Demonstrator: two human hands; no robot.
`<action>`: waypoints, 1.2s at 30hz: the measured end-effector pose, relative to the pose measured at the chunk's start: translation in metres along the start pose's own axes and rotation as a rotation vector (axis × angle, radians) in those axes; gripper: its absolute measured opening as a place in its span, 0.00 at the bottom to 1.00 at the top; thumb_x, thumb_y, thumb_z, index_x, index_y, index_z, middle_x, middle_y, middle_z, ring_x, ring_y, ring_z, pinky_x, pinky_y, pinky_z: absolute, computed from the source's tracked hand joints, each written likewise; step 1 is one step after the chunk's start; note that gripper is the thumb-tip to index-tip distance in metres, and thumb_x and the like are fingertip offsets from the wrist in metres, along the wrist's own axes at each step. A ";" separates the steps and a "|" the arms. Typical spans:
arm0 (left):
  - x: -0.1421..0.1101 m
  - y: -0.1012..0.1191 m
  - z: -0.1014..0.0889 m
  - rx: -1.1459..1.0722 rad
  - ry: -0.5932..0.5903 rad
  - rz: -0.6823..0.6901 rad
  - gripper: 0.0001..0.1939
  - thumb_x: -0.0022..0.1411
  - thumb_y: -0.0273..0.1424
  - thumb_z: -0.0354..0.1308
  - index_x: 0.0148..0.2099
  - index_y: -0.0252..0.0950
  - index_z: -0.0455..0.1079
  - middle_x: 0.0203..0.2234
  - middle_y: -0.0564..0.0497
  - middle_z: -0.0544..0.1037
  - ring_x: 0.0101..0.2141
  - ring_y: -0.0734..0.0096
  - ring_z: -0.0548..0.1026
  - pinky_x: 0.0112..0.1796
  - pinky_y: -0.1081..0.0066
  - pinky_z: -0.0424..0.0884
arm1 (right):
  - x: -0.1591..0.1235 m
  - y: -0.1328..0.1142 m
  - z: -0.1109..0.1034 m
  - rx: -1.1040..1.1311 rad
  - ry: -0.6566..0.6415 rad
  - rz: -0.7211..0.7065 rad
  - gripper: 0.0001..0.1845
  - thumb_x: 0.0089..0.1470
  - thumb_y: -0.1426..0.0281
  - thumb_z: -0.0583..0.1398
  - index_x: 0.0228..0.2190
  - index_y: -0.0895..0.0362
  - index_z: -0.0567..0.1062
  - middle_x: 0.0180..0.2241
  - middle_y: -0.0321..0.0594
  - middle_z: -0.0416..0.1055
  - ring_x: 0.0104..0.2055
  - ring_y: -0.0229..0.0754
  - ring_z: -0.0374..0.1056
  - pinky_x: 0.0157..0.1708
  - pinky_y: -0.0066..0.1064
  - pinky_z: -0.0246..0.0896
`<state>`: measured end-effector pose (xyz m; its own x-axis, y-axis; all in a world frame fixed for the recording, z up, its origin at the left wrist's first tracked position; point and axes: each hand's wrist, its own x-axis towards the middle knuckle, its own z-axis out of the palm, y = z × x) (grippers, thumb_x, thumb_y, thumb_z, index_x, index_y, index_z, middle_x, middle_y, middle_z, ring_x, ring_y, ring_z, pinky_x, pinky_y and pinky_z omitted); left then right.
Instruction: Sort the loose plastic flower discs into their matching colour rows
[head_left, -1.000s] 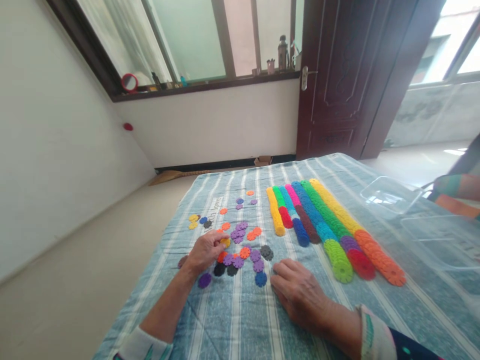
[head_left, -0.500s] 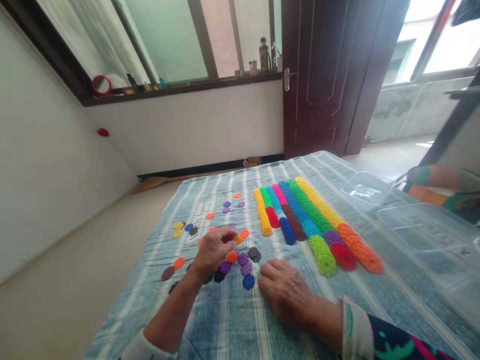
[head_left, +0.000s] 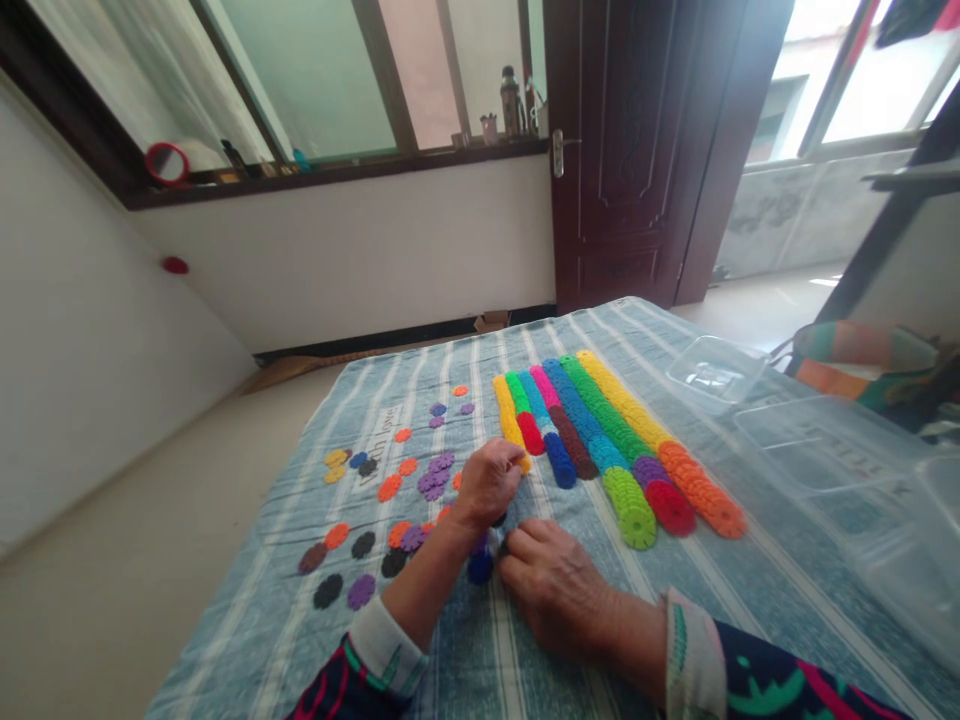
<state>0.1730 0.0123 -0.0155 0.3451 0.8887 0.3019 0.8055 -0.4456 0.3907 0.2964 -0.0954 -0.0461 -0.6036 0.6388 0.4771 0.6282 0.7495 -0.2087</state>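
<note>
My left hand (head_left: 491, 482) is pinched on a yellow notched plastic disc at the near end of the yellow row (head_left: 511, 420). Fingers curled, my right hand (head_left: 559, 590) rests on the striped cloth; its fingertips are hidden, so what they hold, if anything, does not show. A blue disc (head_left: 480, 566) lies just left of it. Loose discs are scattered to the left, among them a purple cluster (head_left: 436, 476), an orange disc (head_left: 388, 488), a black disc (head_left: 328, 591) and a brown disc (head_left: 312, 558). My left forearm covers some others.
Several rows of overlapping discs run side by side on the right, including a green row (head_left: 607, 410) and one ending in orange (head_left: 701, 490). Clear plastic boxes (head_left: 799, 450) stand at the right. Beyond the cloth-covered surface (head_left: 420, 370) are a door (head_left: 622, 150) and a window ledge.
My left hand has moved right, from over the loose discs to the near end of the yellow row, carrying the yellow disc. My right hand has stayed in place. The view has shifted slightly.
</note>
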 end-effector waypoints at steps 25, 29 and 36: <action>-0.048 -0.048 -0.053 0.174 0.085 -0.195 0.10 0.59 0.26 0.52 0.29 0.37 0.74 0.29 0.49 0.77 0.34 0.69 0.73 0.37 0.71 0.66 | -0.010 -0.003 0.006 0.112 0.145 -0.042 0.12 0.59 0.77 0.53 0.24 0.56 0.67 0.28 0.38 0.65 0.33 0.41 0.58 0.32 0.34 0.51; -0.067 -0.092 -0.083 0.189 0.134 -0.390 0.10 0.56 0.25 0.52 0.28 0.37 0.75 0.29 0.50 0.78 0.33 0.69 0.74 0.37 0.73 0.66 | -0.013 -0.003 0.009 0.138 0.140 -0.021 0.12 0.60 0.78 0.52 0.26 0.56 0.68 0.30 0.39 0.66 0.35 0.43 0.59 0.34 0.34 0.52; -0.092 -0.150 -0.120 0.257 0.250 -0.716 0.09 0.54 0.30 0.53 0.30 0.39 0.76 0.28 0.52 0.81 0.33 0.65 0.77 0.34 0.73 0.66 | -0.015 -0.003 0.010 0.145 0.134 -0.023 0.12 0.60 0.78 0.51 0.27 0.56 0.69 0.31 0.40 0.67 0.35 0.43 0.60 0.35 0.35 0.54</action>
<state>-0.0376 -0.0156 0.0029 -0.3912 0.8853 0.2514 0.8869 0.2897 0.3598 0.2991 -0.1053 -0.0610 -0.5406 0.5994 0.5903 0.5316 0.7873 -0.3125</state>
